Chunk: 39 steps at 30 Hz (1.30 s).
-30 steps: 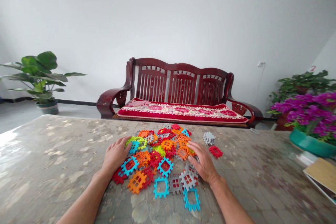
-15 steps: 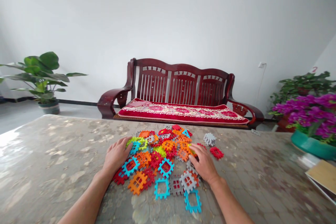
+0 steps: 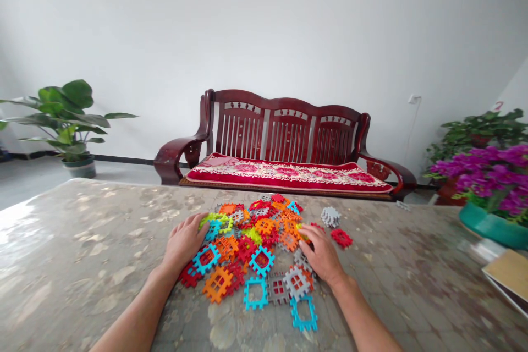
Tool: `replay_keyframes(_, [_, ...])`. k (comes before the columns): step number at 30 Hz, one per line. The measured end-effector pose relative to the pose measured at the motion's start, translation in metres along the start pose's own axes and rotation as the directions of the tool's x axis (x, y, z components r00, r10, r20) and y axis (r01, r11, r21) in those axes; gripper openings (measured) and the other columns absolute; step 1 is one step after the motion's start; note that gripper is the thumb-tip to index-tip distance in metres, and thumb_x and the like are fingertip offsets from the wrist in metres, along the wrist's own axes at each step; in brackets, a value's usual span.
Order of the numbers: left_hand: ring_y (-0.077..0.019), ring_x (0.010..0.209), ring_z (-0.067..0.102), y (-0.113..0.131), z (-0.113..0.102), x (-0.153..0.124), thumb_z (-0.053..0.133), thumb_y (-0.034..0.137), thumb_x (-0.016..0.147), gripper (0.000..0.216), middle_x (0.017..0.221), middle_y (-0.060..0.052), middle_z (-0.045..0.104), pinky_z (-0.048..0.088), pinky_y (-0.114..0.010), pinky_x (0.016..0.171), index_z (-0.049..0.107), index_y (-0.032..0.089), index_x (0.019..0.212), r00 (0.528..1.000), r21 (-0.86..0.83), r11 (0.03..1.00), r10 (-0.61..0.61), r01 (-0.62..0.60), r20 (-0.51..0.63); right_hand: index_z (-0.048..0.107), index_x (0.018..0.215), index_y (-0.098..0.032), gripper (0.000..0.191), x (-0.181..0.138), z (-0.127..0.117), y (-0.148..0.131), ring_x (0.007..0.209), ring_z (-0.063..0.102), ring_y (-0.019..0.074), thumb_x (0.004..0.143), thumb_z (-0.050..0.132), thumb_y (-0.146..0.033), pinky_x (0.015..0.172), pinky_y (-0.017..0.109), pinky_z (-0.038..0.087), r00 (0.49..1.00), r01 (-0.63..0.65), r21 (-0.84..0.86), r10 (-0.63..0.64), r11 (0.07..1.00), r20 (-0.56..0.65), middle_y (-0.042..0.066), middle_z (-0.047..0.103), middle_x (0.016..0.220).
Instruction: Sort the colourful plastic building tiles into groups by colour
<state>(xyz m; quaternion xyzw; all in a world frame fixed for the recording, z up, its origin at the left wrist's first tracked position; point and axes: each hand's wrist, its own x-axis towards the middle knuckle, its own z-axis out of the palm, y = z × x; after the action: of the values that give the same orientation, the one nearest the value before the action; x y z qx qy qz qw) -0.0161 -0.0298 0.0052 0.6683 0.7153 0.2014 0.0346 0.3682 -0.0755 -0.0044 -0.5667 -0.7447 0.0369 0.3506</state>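
A loose heap of interlocking plastic tiles in red, orange, blue, yellow-green and grey lies on the table. My left hand (image 3: 185,238) rests at the heap's left side, fingers stretched out, beside a yellow-green tile (image 3: 225,224). On the opposite side, my right hand (image 3: 320,250) lies with its fingers extended, the tips at some orange tiles (image 3: 291,226). Neither hand visibly grips a tile. Closer to me are an orange window tile (image 3: 217,284), a grey window tile (image 3: 278,287) and a blue frame tile (image 3: 304,313).
A small stack of grey tiles (image 3: 330,216) and a red tile (image 3: 341,238) sit right of the heap. Purple flowers in a teal pot (image 3: 493,225) and a tan box (image 3: 509,275) stand at the table's right. Behind it is a wooden bench (image 3: 284,126); a potted plant (image 3: 78,121) stands left.
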Motion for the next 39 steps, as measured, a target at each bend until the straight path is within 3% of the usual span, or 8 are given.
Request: replay_keyframes(39, [-0.025, 0.124, 0.055, -0.0044, 0.0054, 0.0015, 0.032, 0.041, 0.094, 0.049, 0.137, -0.006, 0.06, 0.038, -0.041, 0.105, 0.056, 0.026, 0.134, 1.0, 0.033, 0.999, 0.005, -0.005, -0.024, 0.068, 0.115, -0.023, 0.032, 0.0003, 0.0025, 0.0048, 0.117, 0.058, 0.0247, 0.086, 0.055, -0.028, 0.104, 0.045, 0.044, 1.0, 0.022, 0.005, -0.022, 1.0, 0.004, 0.008, 0.066, 0.124])
